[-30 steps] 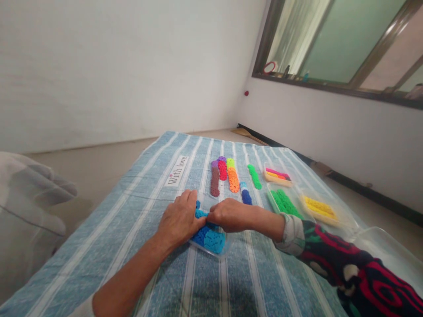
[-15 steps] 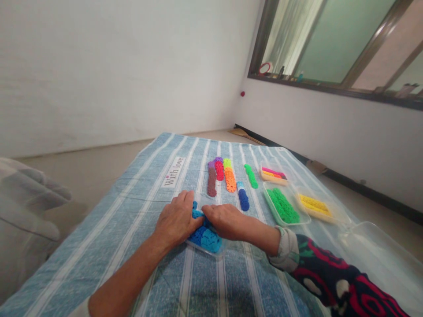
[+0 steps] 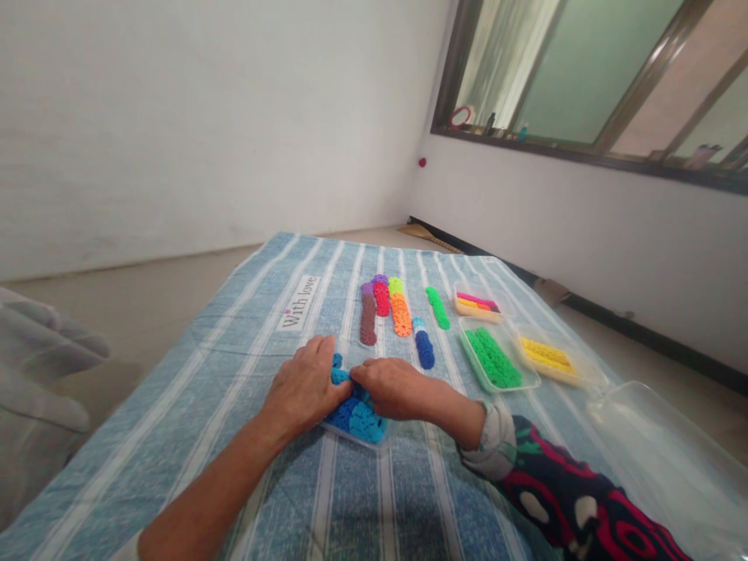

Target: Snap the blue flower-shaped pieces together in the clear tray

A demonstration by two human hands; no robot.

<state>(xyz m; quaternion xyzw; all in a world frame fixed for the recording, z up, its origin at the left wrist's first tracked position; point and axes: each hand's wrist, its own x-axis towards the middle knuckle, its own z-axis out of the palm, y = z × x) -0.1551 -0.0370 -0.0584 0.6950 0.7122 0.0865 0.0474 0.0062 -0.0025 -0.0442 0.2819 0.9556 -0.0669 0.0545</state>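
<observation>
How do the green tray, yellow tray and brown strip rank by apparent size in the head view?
1. Green tray
2. Yellow tray, slightly smaller, though farther, so unsure
3. Brown strip, smallest

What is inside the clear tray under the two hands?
The clear tray holds blue toothed discs packed in rows. The left hand and right hand cover its far part, so what lies there cannot be seen.

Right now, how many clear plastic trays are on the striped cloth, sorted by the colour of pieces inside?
Blue pieces, clear tray under both hands: 1
Green pieces tray: 1
Yellow pieces tray: 1
Pink, yellow and dark pieces tray: 1
Empty clear tray: 1
Total: 5
</observation>
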